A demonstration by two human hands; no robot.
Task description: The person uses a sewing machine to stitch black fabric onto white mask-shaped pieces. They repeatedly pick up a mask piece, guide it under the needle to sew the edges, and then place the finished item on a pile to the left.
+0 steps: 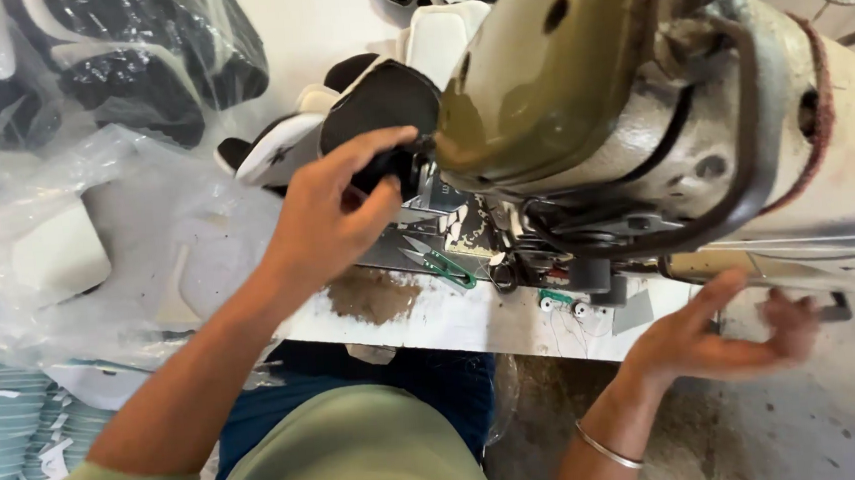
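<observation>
The left hand (331, 217) is pinching a black fabric piece (383, 103) between thumb and fingers, right against the front end of the sewing machine (640, 125), whose olive-green head is looming over the piece and hiding its far edge. The right hand (725, 334) is hanging loose with fingers spread and palm turned up, gripping nothing, just below the machine's pale body and off the edge of the worktable (453, 318). Under the machine's head, a small pair of green-handled thread snips (439, 264) is lying on the table, with a brown stain just in front of it. Behind the held piece, away from the person, more black-and-white cut pieces (285, 145) are lying in a loose heap that is crowding the machine's front. Farther out to the left of the machine, a clear plastic bag (68, 255) of white pieces is sprawling across the table, and a second bag of dark pieces (124, 61) is sitting behind it. A stack of pale teal pieces (5, 440) is sitting below the bag, near the left elbow.
</observation>
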